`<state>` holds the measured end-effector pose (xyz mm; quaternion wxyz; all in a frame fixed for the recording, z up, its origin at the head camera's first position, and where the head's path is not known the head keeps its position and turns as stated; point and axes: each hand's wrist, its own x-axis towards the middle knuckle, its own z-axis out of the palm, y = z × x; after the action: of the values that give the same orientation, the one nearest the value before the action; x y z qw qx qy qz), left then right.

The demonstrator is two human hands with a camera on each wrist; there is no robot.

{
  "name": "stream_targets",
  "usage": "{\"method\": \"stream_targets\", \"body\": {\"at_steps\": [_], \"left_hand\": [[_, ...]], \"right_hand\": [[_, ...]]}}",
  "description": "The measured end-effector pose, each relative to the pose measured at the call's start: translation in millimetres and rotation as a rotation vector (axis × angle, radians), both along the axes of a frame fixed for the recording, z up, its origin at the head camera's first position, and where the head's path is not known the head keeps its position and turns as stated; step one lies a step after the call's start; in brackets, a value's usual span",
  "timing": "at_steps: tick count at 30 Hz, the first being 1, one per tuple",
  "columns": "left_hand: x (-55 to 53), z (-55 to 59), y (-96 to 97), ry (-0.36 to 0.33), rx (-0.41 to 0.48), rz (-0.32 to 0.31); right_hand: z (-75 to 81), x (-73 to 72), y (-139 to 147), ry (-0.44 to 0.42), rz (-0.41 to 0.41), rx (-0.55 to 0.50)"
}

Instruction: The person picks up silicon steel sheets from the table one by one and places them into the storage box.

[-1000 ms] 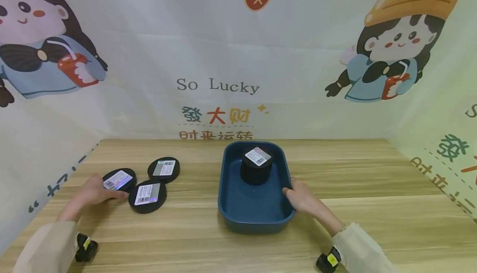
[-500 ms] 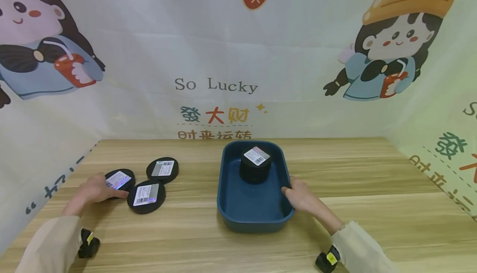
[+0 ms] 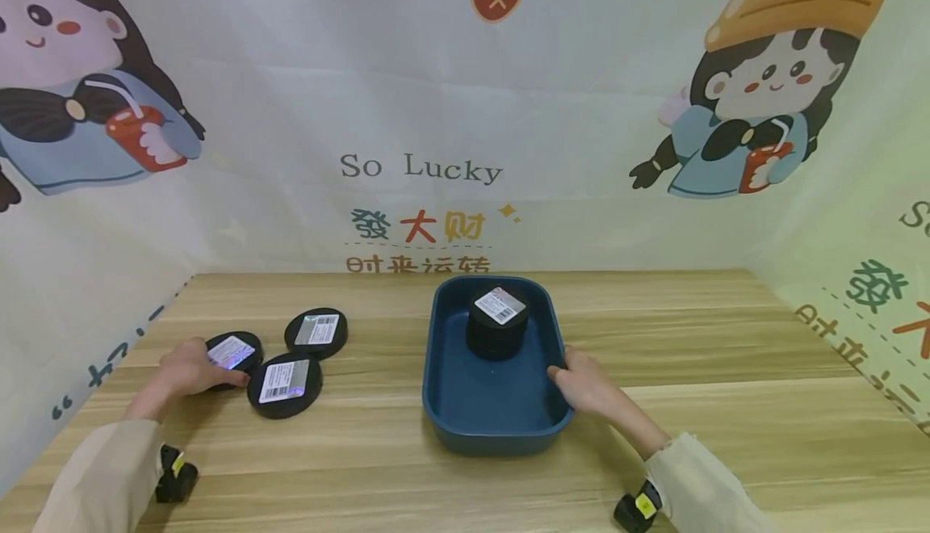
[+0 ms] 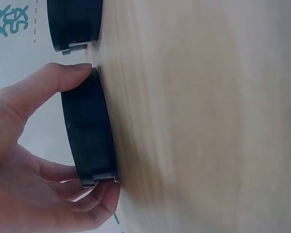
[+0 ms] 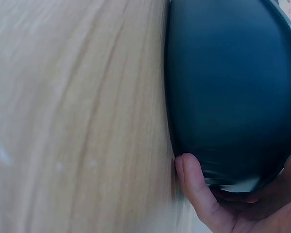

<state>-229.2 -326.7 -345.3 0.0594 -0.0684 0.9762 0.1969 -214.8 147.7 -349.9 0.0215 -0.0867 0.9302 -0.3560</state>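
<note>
behind and beside a wood-grain worktop [image 3: 378, 476], pale printed cloth [image 3: 581, 105]. at the left of the worktop, the held disc [image 3: 234, 350], black, silvery label upward, clamped at opposite edges between thumb and fingers of the left hand [image 3: 190, 369]; contact beneath too hard to tell. just beside it, a near disc [image 3: 284, 386] and, behind that, a far disc [image 3: 316, 333], both black, labelled, lying flat, seemingly touching each other. well apart to the right, about mid-worktop, a blue box [image 3: 479, 404], open on top and rounded at the corners. inside, toward the far end, a stack [image 3: 497, 325] of black discs, one label showing on top, number of layers unclear. on the box's right side, the right hand [image 3: 584, 384], clamped on the wall, with fingertips low against the outside in the right wrist view. on both arms, cream sleeves [image 3: 102, 472] and black wrist devices [image 3: 176, 478] with yellow marks. on the cloth, two cartoon figures [image 3: 759, 113] with red cups, and between them the words "so lucky" [image 3: 421, 166].
</note>
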Motion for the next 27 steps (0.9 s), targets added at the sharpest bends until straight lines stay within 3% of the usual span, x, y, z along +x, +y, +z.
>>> {"method": "stream_targets", "body": {"at_steps": [10,20,27], "left_hand": [[2.9,1.8,0.2,0.039,0.045,0.032],[10.2,6.3,3.5,0.171,0.106,0.029],[13.4,4.6,13.5,0.326,0.17,0.014]], "right_hand": [[0.2,0.4,-1,0.001,-0.002,-0.004],[-1.5,0.0,0,-0.001,-0.008,-0.022],[-1.3,-0.2,-1,-0.014,0.0,-0.041]]}}
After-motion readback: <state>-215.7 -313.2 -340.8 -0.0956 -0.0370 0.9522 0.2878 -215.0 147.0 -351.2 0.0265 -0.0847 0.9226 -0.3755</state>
